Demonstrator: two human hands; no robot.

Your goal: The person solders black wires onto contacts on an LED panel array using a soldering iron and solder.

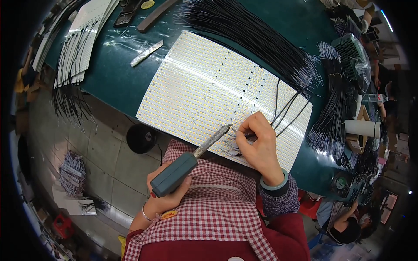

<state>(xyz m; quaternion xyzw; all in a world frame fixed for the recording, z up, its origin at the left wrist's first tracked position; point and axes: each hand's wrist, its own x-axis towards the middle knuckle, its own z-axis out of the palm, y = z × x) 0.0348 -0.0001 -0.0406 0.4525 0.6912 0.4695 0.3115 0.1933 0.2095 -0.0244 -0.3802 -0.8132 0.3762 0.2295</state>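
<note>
My left hand (170,196) is wrapped round the grey-green handle of a soldering iron (175,174). The iron's metal tip points up and right, just over a white LED panel (183,100) dotted with small yellow chips. My right hand (260,145) is closed in a pinch above the panel's near right part, close to the tip. Dark wire shows between its fingers, though their ends are partly hidden. Several loose black wires (285,111) lie across the panel's right side. Below my right hand, more thin wire ends sit at the panel's near edge.
A thick bundle of black wires (257,32) lies behind the panel, another bundle (333,102) to its right. A silvery flat strip (146,53) and a dark bar (157,15) rest on the green table (115,80). Wired panels (80,48) overhang the left edge. A person (346,224) sits at lower right.
</note>
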